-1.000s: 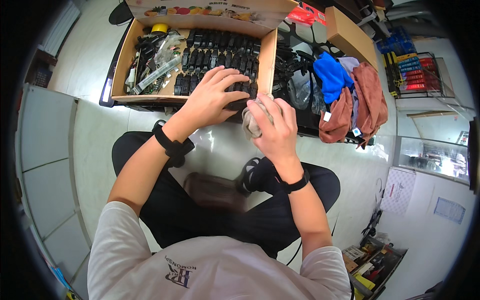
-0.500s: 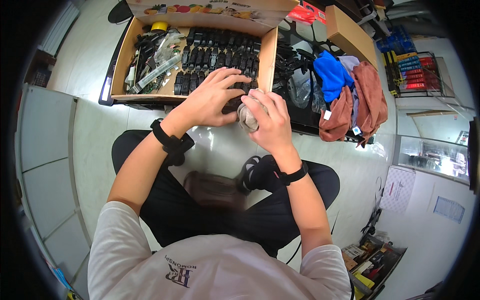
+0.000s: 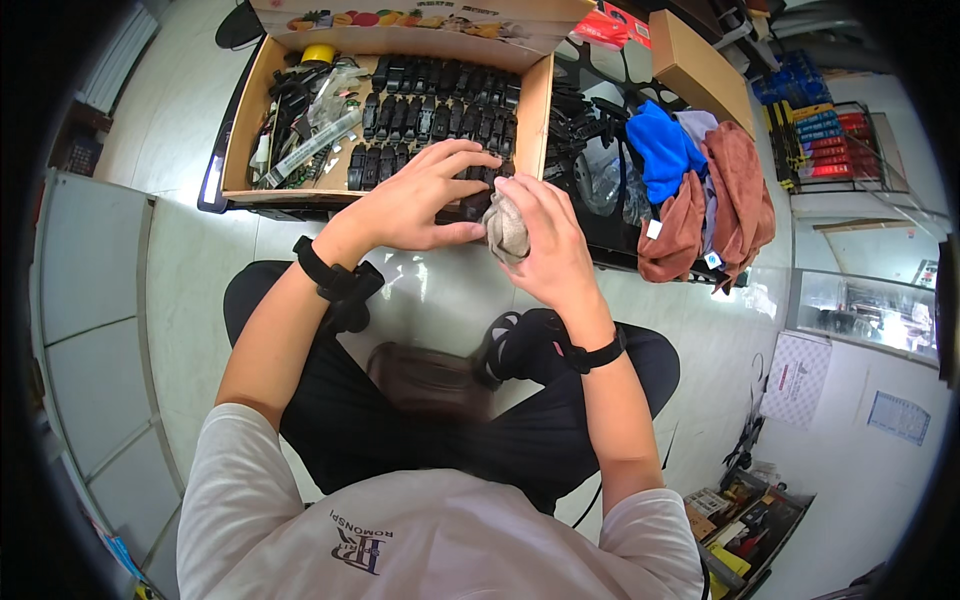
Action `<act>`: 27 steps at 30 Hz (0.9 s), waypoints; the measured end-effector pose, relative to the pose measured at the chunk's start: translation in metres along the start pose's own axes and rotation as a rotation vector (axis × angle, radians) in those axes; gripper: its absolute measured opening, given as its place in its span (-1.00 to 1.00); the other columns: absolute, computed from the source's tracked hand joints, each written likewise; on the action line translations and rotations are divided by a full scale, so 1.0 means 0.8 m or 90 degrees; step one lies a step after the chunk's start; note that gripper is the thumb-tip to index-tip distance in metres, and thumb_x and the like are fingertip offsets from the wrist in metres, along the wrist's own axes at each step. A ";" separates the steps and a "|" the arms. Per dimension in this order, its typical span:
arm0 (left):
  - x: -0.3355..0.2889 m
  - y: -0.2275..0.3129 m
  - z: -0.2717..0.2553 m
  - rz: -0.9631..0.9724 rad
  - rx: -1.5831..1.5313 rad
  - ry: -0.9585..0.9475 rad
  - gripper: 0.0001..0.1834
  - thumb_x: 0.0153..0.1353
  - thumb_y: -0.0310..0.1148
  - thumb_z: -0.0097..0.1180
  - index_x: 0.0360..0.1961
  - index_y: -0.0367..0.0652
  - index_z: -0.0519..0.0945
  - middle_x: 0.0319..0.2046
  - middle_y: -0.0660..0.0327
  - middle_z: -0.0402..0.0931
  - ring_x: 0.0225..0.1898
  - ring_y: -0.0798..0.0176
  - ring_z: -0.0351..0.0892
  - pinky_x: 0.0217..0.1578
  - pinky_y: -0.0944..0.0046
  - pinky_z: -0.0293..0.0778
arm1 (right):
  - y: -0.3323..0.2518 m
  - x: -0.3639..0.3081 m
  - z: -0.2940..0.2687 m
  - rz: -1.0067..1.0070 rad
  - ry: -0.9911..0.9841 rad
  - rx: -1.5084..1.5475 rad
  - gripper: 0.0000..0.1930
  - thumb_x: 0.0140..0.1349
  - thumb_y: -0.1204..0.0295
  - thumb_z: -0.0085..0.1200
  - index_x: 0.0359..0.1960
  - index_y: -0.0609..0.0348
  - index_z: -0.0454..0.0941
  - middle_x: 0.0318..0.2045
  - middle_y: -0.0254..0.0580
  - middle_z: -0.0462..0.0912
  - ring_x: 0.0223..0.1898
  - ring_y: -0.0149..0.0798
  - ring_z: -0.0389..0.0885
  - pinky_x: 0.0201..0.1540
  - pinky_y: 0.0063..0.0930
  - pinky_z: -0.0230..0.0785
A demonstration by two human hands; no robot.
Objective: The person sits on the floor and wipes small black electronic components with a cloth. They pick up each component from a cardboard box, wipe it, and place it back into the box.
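A wad of beige-grey cloth point(image 3: 508, 228) is bunched in my right hand point(image 3: 552, 245), its fingers curled round the far side. This hand is at the near right corner of a cardboard box point(image 3: 541, 115). Left of it, my left hand point(image 3: 420, 205) reaches over the box's near edge, fingers stretched and apart, thumb pointing toward the cloth. Beneath those fingers lie small black plastic parts point(image 3: 440, 120), set in rows. A dark piece shows between the left thumb and fingers; whether they touch it is hidden.
The box's left side holds loose tools and a clear plastic wrapper point(image 3: 340, 95), with a yellow round item point(image 3: 319, 53) behind. At right are black parts point(image 3: 585, 120), a blue cloth point(image 3: 665, 140) and brown cloths point(image 3: 740, 190). A brown carton point(image 3: 700, 65) stands farther back.
My right hand has shifted slightly right and nearer me with the cloth, exposing more of it. My left hand has barely moved, its thumb now straighter.
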State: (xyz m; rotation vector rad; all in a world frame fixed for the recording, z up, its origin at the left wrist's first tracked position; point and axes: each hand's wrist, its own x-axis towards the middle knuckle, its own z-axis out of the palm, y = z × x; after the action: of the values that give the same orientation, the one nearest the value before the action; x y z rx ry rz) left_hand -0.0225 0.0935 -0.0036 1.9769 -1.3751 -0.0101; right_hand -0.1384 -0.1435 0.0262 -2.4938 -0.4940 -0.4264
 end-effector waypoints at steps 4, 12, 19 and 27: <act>0.002 -0.003 0.002 -0.011 -0.019 -0.003 -0.41 0.29 -0.24 0.43 0.28 -0.33 0.71 0.51 -0.03 0.46 0.60 -0.22 0.27 0.60 -0.18 0.25 | 0.000 0.001 -0.001 0.030 0.006 0.050 -0.18 -0.09 0.56 0.59 0.33 -0.01 0.59 0.26 -0.02 0.64 0.29 0.18 0.62 0.36 -0.03 0.56; 0.002 0.004 0.008 -0.031 0.060 0.044 -0.47 0.19 -0.38 0.47 0.24 -0.06 0.79 0.44 0.20 0.58 0.55 -0.11 0.38 0.56 -0.15 0.34 | 0.009 -0.004 -0.007 0.012 0.078 -0.019 -0.13 -0.18 0.59 0.63 0.30 0.03 0.55 0.23 -0.01 0.67 0.23 0.18 0.68 0.30 -0.05 0.61; 0.007 0.003 0.013 -0.003 0.013 0.066 -0.67 0.04 -0.46 0.46 -0.10 -0.19 0.89 0.44 0.21 0.61 0.55 -0.14 0.38 0.55 -0.23 0.33 | -0.024 0.004 0.019 -0.138 0.122 0.016 -0.15 -0.26 0.62 0.54 0.25 -0.04 0.64 0.26 -0.04 0.62 0.27 0.22 0.64 0.27 0.04 0.60; 0.010 -0.001 0.024 -0.024 0.157 0.067 -0.68 0.02 -0.40 0.47 -0.14 -0.15 0.90 0.46 0.27 0.61 0.56 -0.09 0.39 0.59 -0.30 0.27 | -0.013 0.008 0.017 -0.061 0.029 -0.055 -0.16 -0.27 0.66 0.50 0.23 -0.05 0.63 0.21 -0.11 0.63 0.28 0.15 0.62 0.27 0.02 0.58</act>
State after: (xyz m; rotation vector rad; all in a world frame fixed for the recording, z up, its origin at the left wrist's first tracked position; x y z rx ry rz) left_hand -0.0261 0.0768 -0.0151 2.1713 -1.3221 0.2532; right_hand -0.1351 -0.1258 0.0227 -2.5435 -0.5907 -0.5525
